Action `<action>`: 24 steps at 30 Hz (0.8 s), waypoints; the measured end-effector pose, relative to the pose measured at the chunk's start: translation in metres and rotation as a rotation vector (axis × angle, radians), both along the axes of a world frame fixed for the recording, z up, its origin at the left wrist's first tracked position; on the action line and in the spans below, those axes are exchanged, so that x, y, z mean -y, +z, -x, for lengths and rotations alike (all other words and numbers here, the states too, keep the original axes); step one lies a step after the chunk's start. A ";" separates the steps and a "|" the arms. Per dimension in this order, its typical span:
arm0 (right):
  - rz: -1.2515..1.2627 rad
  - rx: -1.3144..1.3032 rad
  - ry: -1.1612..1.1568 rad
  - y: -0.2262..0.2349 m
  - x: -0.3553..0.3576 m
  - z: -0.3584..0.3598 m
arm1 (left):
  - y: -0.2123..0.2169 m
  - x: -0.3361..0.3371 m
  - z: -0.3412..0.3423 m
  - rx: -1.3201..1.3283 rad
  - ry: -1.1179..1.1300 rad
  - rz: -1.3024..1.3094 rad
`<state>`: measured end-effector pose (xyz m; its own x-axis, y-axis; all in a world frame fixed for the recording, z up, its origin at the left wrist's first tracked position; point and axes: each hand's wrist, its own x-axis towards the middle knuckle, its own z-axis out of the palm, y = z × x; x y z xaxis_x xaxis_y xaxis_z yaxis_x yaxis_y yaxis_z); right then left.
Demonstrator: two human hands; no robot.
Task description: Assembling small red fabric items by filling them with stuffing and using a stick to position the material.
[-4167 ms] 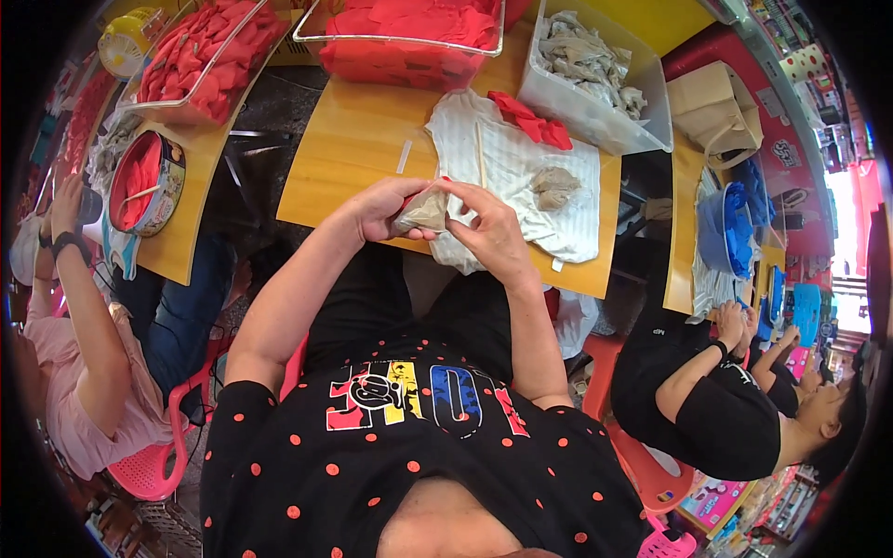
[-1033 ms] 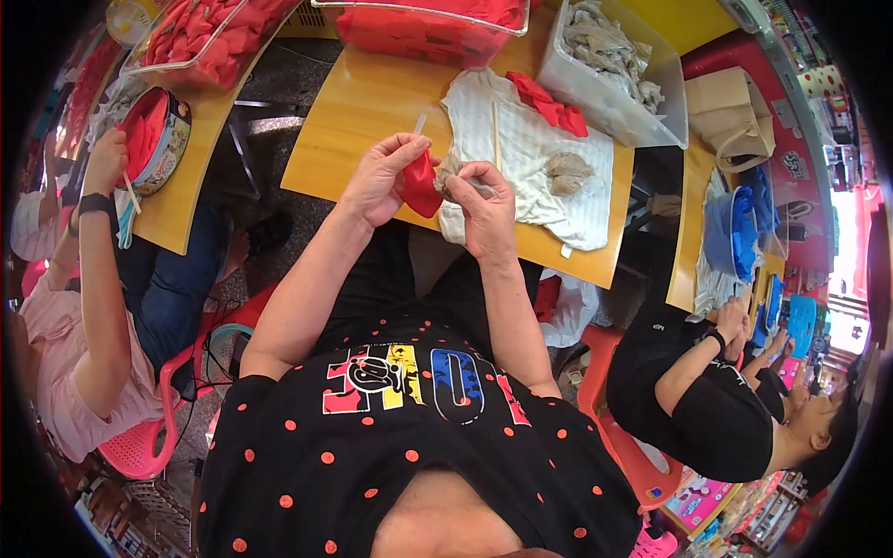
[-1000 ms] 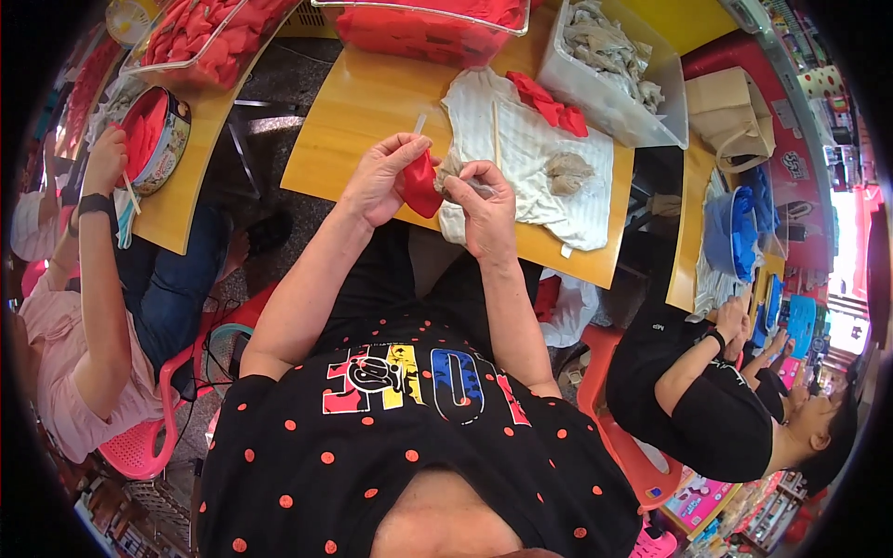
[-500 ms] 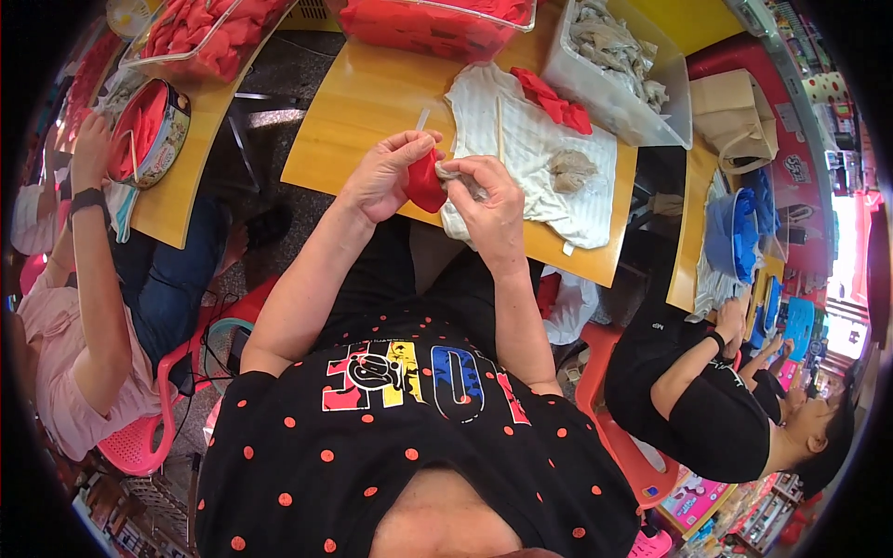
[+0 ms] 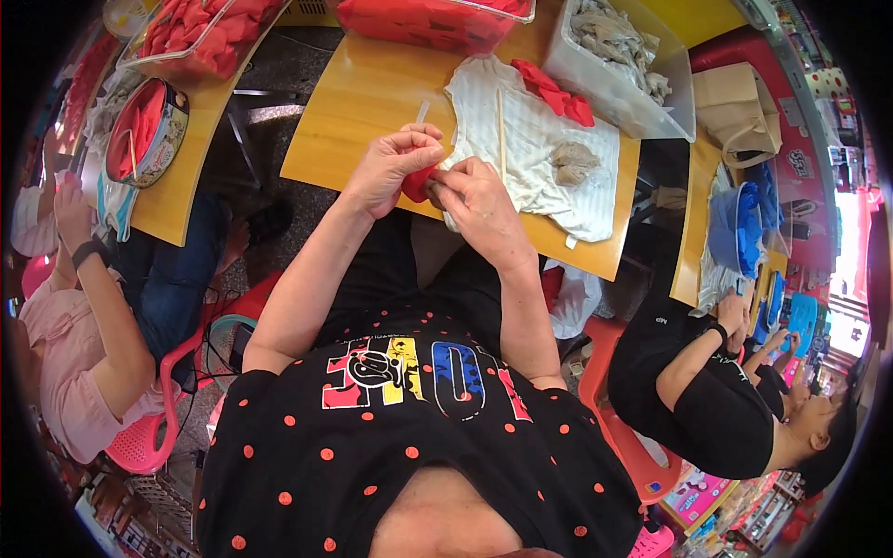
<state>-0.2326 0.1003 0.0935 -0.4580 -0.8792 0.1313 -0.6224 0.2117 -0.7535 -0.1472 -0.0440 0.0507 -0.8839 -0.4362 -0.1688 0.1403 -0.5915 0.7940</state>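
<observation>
Close together over the near edge of the table, both my hands are closed on a small red cloth piece (image 5: 415, 184). My left hand (image 5: 386, 169) pinches its upper part between thumb and fingers. My right hand (image 5: 479, 206) presses against its right side with fingertips; the greyish wad it held is now mostly hidden by the fingers. Just beyond lies a white ribbed cloth (image 5: 473, 98), bearing a thin wooden stick (image 5: 501, 135), a grey-brown clump (image 5: 574, 165) and some loose red cloth pieces (image 5: 551, 93).
A clear bin of grey-brown stuffing (image 5: 605, 93) stands at the table's (image 5: 349, 116) far right, a clear tub of red pieces (image 5: 428, 23) at the far edge. People sit at tables on both sides. A round tin (image 5: 167, 139) is at left, a blue bucket (image 5: 730, 232) at right.
My right hand has moved in closer to my left, its fingers now covering the greyish wad and much of the red cloth piece. The person at left has lowered a hand.
</observation>
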 end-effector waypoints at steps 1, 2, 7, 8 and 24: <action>-0.022 0.023 0.037 -0.002 0.000 0.000 | -0.001 0.000 0.000 0.016 -0.023 0.097; -0.022 0.025 0.039 -0.005 0.001 0.001 | -0.001 0.000 0.000 0.031 -0.045 0.195; 0.246 0.865 -0.122 -0.026 0.003 -0.001 | 0.015 -0.005 0.007 0.001 0.008 0.171; 0.248 0.865 -0.123 -0.028 0.002 0.000 | 0.020 -0.006 0.007 0.022 0.016 0.097; 0.448 1.113 -0.214 -0.040 0.005 0.007 | 0.016 -0.021 -0.003 0.127 0.337 1.023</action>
